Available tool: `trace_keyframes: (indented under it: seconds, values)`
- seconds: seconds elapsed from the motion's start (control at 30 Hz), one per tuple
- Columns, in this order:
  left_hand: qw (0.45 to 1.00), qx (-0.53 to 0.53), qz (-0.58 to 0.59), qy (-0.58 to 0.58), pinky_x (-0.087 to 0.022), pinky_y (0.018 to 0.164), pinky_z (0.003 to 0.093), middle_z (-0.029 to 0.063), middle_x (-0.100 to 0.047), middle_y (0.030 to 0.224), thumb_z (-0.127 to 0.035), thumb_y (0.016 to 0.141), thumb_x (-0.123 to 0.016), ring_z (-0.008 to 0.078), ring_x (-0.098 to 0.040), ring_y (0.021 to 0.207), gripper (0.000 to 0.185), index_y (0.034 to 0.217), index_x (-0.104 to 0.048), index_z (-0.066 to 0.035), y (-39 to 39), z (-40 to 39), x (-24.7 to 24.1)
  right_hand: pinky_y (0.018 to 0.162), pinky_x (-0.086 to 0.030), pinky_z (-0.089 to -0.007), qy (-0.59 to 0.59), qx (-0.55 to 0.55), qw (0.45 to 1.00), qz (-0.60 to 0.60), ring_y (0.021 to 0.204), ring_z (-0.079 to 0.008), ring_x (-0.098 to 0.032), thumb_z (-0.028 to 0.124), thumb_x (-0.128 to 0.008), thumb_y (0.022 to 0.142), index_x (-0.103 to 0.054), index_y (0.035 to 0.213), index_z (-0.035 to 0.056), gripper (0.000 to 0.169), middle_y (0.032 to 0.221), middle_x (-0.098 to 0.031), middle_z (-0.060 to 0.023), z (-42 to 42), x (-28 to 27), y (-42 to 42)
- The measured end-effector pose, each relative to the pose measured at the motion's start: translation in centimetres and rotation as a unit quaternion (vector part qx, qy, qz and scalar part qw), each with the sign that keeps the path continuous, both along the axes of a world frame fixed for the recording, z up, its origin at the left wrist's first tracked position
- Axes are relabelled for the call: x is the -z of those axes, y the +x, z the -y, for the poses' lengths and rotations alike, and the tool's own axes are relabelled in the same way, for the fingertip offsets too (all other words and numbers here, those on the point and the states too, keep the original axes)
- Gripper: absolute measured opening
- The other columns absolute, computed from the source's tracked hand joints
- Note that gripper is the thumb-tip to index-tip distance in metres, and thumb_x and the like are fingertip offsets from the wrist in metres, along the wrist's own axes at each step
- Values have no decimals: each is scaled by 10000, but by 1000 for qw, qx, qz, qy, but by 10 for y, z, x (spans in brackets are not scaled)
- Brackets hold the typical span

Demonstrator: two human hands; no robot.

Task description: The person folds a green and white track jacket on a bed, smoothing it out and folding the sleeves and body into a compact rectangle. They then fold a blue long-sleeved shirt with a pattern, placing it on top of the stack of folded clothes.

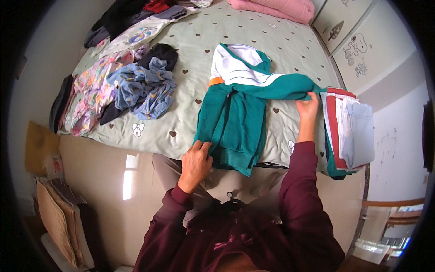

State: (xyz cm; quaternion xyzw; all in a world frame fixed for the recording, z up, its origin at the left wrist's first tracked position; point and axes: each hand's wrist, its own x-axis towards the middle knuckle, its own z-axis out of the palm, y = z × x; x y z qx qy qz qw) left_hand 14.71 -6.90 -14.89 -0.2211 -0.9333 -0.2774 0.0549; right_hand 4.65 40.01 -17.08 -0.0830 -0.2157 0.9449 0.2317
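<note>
A green and white jacket (238, 102) with an orange patch lies on the bed, its lower hem over the front edge. One sleeve lies along its left side; the other stretches to the right. My left hand (196, 166) pinches the green cloth at the lower left, near the bed's edge. With fingers and thumb, my right hand (307, 105) grips the outstretched green sleeve near its end. The sleeve's end reaches a stack of folded clothes (360, 136) at the bed's right edge.
Blue patterned cloth (146, 85) and floral clothing (91, 91) lie heaped on the bed's left side, dark and white garments (136, 30) behind them. A rolled pink quilt (278, 8) is at the far edge. Brown padded cushions (57, 217) stand on the floor, lower left.
</note>
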Motion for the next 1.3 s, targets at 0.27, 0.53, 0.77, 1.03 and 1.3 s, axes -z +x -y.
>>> trace_keyframes:
  seconds: [0.27,0.53,0.77,1.03,1.3]
  values:
    - [997,33,68,15,-484,574,428,117,-624,797,-258,806,-763,327,-612,630,252,962,-717,-66,-6,-4,-24,860,-410,-354,182,166,938,244,969,-160,-526,99,-608,822,-649,1207,133,388,1091,-609,0,-17,35,38]
    - [990,56,-112,62,-472,807,401,140,-620,999,-130,813,-750,329,-557,940,295,1084,-693,-28,-42,-39,-12,802,-434,-261,391,307,825,268,899,-116,-550,232,-677,911,-612,1157,-6,348,1018,-629,-30,23,39,57]
    - [993,32,-107,-33,-410,907,429,146,-544,1219,-227,932,-602,329,-512,1093,427,1333,-580,-82,-34,-55,30,878,-450,-239,439,274,818,251,916,-94,-596,197,-656,942,-697,1143,-9,291,1028,-696,-27,17,51,64]
    - [989,142,9,45,-494,809,401,178,-627,1055,-169,840,-720,339,-599,924,373,1181,-666,-28,-69,-34,6,1054,-345,-313,403,216,843,284,1215,-164,-514,311,-636,944,-551,1366,15,523,1382,-548,-68,28,24,70]
    - [977,164,66,121,-505,620,346,171,-690,763,-207,898,-680,193,-665,671,245,975,-704,24,-160,-61,-25,955,-417,-279,344,146,883,284,1077,-135,-589,133,-699,898,-643,1233,2,364,1197,-658,-65,13,25,72]
